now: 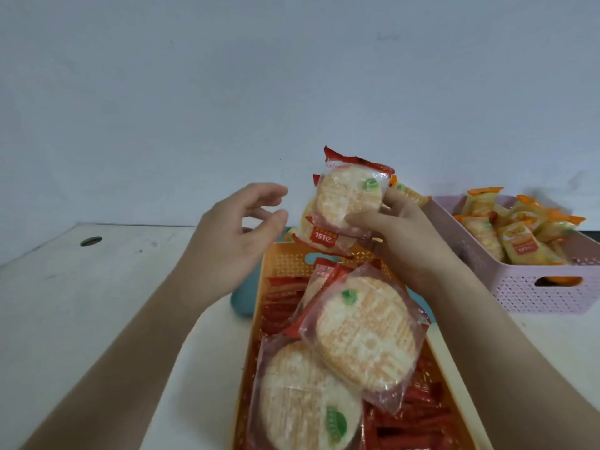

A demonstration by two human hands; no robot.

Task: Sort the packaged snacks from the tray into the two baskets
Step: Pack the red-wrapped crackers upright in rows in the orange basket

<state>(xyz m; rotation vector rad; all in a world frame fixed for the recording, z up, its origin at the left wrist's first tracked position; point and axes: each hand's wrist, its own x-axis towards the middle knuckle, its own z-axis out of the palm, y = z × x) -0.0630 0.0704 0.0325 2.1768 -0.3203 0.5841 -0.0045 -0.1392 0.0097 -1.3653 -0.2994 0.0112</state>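
The teal tray [242,300] hid mostly below the loose, empty left hand [233,232]. The right hand [402,235] gripped maybe two cracker packs [344,199] above the orange basket [285,261] of rice crackers [367,332].

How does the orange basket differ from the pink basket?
The orange basket sits straight ahead, holding red-edged cracker packs; the pink basket sits to the right, holding orange-edged packs. Both are perforated plastic with a handle slot.
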